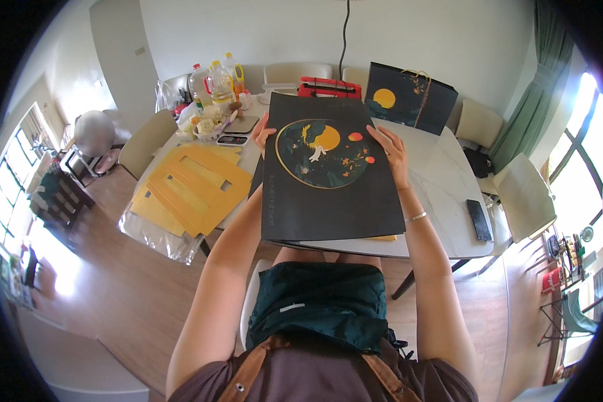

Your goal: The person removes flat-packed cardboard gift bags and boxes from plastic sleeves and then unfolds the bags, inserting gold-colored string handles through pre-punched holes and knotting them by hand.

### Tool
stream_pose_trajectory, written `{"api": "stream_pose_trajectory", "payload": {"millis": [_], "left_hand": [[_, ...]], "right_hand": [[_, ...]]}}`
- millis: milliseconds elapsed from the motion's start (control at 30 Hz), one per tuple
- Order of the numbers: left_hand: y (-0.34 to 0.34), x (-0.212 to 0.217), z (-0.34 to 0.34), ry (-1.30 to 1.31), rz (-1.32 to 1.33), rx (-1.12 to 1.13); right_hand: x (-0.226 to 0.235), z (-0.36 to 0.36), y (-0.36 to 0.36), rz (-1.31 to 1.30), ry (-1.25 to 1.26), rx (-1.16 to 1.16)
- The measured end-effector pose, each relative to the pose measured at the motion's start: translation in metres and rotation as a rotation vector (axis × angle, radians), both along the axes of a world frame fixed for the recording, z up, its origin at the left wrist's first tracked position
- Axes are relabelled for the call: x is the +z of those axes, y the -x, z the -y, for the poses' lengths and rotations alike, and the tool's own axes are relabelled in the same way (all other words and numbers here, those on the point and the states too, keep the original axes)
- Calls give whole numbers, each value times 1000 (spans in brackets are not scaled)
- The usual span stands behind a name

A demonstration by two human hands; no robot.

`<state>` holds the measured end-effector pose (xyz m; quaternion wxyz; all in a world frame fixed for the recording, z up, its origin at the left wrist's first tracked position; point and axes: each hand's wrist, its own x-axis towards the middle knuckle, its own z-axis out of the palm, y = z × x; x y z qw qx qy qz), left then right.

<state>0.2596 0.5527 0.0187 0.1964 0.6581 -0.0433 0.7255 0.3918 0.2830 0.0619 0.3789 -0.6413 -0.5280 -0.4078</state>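
At the white marbled table (442,171) before me, a black panel (321,211) printed with a moon and rabbit is held above the near edge; yellow cut-out sheets (193,179) lie to its left. The left hand (262,132) and right hand (391,151) grasp the panel's opposite sides.

A dark brown, short-sleeved shirt (308,376) covers the shoulders I watch from afar, with two tan-brown straps (255,367) over it, the left one bearing a round metal rivet (240,387); I see a creased dark green apron (318,288), its small pale label (291,308), and a silvery bracelet (416,217) around the right wrist
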Motion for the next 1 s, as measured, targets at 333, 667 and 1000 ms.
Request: {"api": "stream_pose_trajectory", "payload": {"millis": [333, 667, 1000], "left_hand": [[16, 8, 16, -5, -118, 30], [-9, 26, -8, 755, -729, -491], [17, 38, 14, 1164, -921, -1000]], "right_hand": [[0, 5, -1, -164, -56, 117], [51, -10, -35, -789, 10, 248], [47, -3, -37, -1284, 3, 482]]}}
